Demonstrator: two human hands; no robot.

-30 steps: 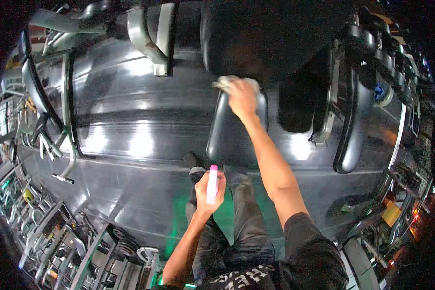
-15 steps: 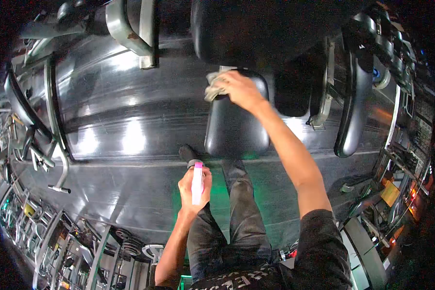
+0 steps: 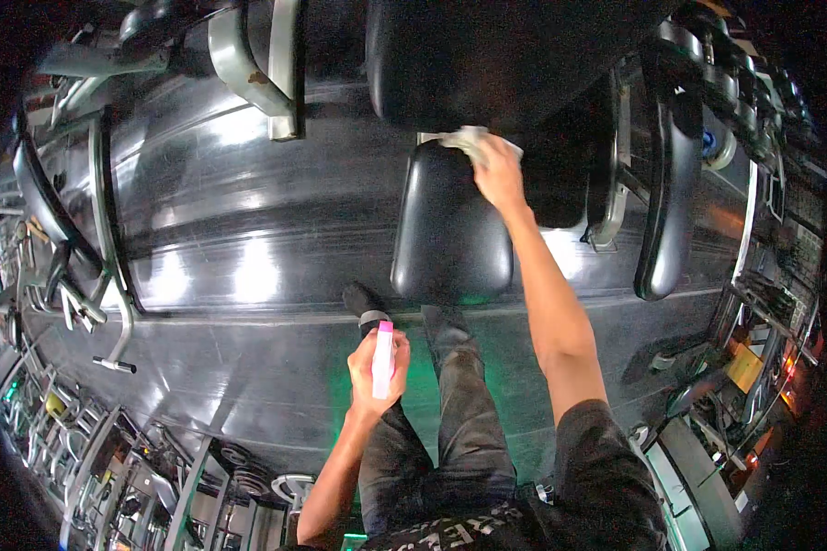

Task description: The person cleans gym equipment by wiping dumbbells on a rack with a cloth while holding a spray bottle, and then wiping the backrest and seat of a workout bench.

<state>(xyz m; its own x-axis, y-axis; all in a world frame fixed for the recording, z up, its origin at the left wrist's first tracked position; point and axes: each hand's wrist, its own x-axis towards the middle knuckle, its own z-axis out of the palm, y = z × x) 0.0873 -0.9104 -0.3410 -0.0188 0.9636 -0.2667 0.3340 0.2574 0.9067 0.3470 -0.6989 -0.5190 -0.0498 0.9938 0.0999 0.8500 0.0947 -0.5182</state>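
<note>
My right hand (image 3: 500, 181) is closed on a light-coloured cloth (image 3: 471, 141), which lies at the upper right end of a black padded bench seat (image 3: 450, 230). Just beyond the cloth rises the bench's dark backrest (image 3: 487, 64). Close to my legs, my left hand (image 3: 362, 371) grips a spray bottle with a white top and pink nozzle (image 3: 383, 360). Its body is mostly hidden under the hand and below the spray head.
Another black pad (image 3: 673, 193) stands on a metal frame to the right, with a rack of dumbbells (image 3: 721, 83) behind it. Metal machine frames (image 3: 101, 202) line the left. Weight plates (image 3: 248, 473) show at lower left. Shiny dark flooring (image 3: 257, 211) runs between.
My right hand has swept the cloth from the seat's upper left edge across to its upper right. My left hand, with the spray bottle, has shifted slightly right and down.
</note>
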